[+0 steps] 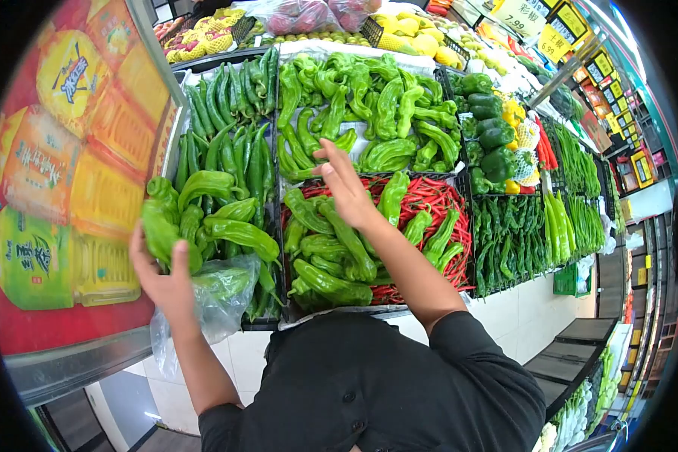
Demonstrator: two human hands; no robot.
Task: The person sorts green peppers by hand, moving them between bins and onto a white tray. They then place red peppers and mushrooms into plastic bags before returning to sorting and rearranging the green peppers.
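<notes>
My left hand (160, 277) grips the mouth of a clear plastic bag (217, 297) at the front left of the produce stand. A green pepper lies inside the bag, and a clump of wrinkled light green peppers (203, 215) rests just above the hand. My right hand (344, 185) reaches forward over a crate of long green peppers (328, 256), fingers spread, touching or just above the peppers with nothing in it. Thin red chilies (429, 197) lie under and behind those peppers.
Further crates hold dark green chilies (237, 98), more light green peppers (384, 102), bell peppers (490, 135) and slim green chilies (512, 233). Yellow fruit and price signs (521, 13) sit at the back. A red and yellow printed panel (60, 166) stands at the left.
</notes>
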